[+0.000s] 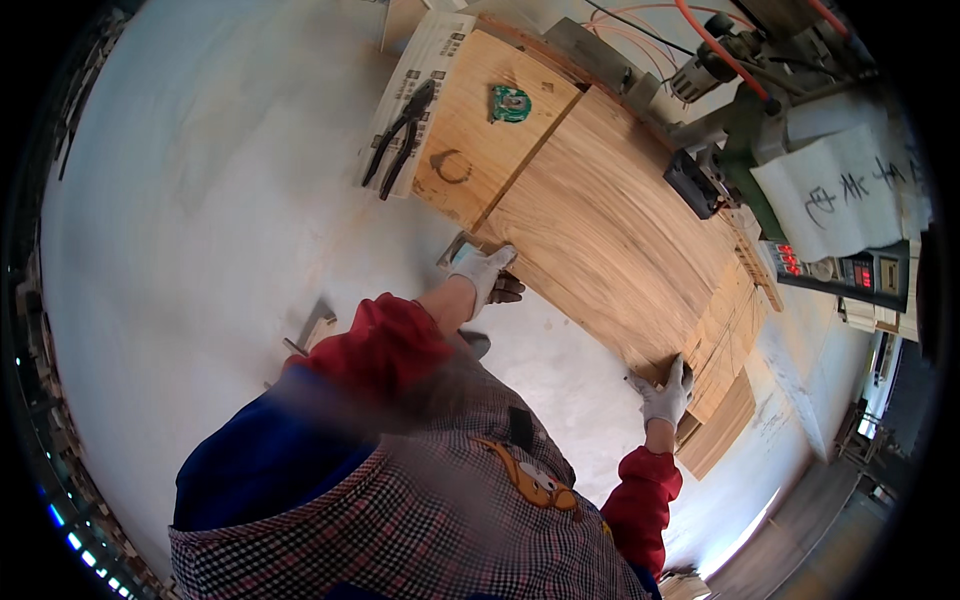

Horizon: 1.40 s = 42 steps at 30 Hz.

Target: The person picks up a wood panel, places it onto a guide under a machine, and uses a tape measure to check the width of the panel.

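Note:
A long wood-grained board (600,200) lies slantwise before me on a work surface. My left hand (485,275), in a pale glove, is closed at the board's near left corner, with darker glove fingers curled below the edge. At the near right end, my right hand (665,395), also gloved, grips the board's edge with thumb and fingers apart around it. The undersides of both grips are hidden. Beyond the left end, a plain wooden panel (490,120) carries a green-and-white tape roll (510,103) and a dark ring mark.
Black-handled pliers (400,140) lie at the panel's left edge. A machine with hoses and a cloth-covered part (835,190) overhangs the far right, above a control box with red digits (840,272). Thinner wood pieces (720,425) lie by my right hand.

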Available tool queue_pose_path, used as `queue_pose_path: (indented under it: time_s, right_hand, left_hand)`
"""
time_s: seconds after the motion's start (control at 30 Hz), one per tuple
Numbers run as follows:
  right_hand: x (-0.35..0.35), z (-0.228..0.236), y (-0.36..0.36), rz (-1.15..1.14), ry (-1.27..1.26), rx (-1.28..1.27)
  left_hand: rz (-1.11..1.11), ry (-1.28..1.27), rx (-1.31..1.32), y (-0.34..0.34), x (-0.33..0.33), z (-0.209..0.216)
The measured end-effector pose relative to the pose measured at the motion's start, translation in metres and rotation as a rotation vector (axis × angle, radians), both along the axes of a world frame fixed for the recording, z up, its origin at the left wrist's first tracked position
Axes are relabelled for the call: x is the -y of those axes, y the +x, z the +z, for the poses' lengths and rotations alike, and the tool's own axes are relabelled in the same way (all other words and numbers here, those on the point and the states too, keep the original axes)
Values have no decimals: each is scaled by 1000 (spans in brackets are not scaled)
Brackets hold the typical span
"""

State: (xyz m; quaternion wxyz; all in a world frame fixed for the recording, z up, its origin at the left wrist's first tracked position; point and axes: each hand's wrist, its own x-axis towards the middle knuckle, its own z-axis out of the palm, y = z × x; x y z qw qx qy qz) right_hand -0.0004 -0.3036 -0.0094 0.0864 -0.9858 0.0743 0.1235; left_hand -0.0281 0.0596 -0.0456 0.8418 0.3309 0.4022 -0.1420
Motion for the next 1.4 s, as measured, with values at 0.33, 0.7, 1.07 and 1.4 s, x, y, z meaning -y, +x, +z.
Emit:
queue_pose_path:
  time_s: [0.33, 0.7, 1.07, 1.4]
  right_hand:
    - [-8, 5, 4, -3, 33, -66]
    - [8, -3, 6, 22, 116, -74]
    - [6, 1, 3, 35, 60, -49]
    - [-7, 10, 5, -6, 35, -67]
  left_hand:
    - [-14, -61, -37, 2, -4, -9]
    - [54, -168, -71, 5, -7, -3]
    - [-44, -145, -130, 8, -12, 9]
    - [-23, -105, -95, 7, -13, 7]
